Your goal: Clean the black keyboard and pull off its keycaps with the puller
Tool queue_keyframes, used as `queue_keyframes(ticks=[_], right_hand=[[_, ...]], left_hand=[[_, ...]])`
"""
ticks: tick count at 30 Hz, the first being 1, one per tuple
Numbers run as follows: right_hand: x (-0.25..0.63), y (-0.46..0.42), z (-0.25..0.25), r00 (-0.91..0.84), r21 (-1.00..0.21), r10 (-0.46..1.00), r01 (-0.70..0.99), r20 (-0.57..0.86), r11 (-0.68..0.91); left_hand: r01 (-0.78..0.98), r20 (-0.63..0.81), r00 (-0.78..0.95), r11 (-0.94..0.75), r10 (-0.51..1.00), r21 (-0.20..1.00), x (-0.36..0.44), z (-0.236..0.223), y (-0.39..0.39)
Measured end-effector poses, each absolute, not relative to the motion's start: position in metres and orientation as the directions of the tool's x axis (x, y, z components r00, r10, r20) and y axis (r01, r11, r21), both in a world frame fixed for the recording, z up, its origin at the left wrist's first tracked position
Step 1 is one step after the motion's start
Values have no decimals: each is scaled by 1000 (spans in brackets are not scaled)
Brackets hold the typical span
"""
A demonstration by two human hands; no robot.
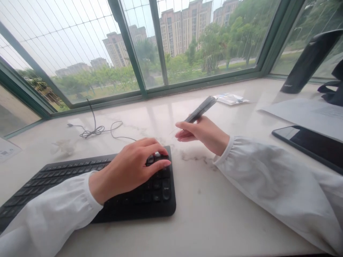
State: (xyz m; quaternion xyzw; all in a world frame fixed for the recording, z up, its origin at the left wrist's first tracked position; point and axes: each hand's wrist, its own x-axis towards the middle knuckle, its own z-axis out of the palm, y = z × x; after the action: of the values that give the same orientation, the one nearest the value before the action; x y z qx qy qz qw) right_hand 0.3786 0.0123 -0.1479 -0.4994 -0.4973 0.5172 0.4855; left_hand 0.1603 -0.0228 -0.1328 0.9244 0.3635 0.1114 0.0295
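A black keyboard (139,210) with its number pad on the right lies on the pale table, tilted across the left of the view. My left hand (134,164) rests over the number pad, fingers curved onto the far right corner and thumb on the keys by the right edge. To the right of the keyboard and above the table, my right hand (205,132) is closed around a dark slim tool (200,109). Its upper end slants away to the right. Blur hides its exact kind, and the lower end is covered by my fingers.
A coiled cable (92,132) lies behind the keyboard, near a crumpled clear scrap (64,147). Toward the window lies a small plastic packet (230,99). At right are a phone (313,144), white paper (305,112) and a dark upright object (305,64).
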Motion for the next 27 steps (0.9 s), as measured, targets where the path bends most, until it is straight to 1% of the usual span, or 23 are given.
queue_keyframes(ticks=[4,6,10,12,14,17,19,21,23,27], right_hand=[[378,14,-154,-81,-998,996,37,38,41],[376,12,-156,-109,-994,992,76,70,78],[375,9,-156,-119,-986,988,128,95,110],[375,9,-156,-119,-985,988,126,103,118],[375,10,-156,-127,-987,986,109,107,122],[376,9,-155,-178,-991,979,73,100,114],[375,8,-155,-235,-993,969,77,71,91],[373,7,-154,-272,-992,962,110,33,65],[371,6,-153,-277,-987,961,153,12,57],[367,6,-150,-289,-959,957,261,32,110]], left_hand=[[729,158,676,-684,719,-6,172,-135,-33],[733,161,676,-678,719,-47,176,-138,-34],[725,164,686,-685,709,-67,180,-141,-33],[715,176,696,-694,697,-79,180,-140,-34],[720,192,688,-691,700,-66,179,-137,-35],[742,223,659,-670,718,-36,172,-130,-34],[751,263,648,-656,714,-71,165,-127,-32],[754,313,648,-644,694,-131,159,-126,-28],[752,340,650,-640,679,-160,155,-127,-25],[746,322,652,-656,686,-114,155,-132,-21]])
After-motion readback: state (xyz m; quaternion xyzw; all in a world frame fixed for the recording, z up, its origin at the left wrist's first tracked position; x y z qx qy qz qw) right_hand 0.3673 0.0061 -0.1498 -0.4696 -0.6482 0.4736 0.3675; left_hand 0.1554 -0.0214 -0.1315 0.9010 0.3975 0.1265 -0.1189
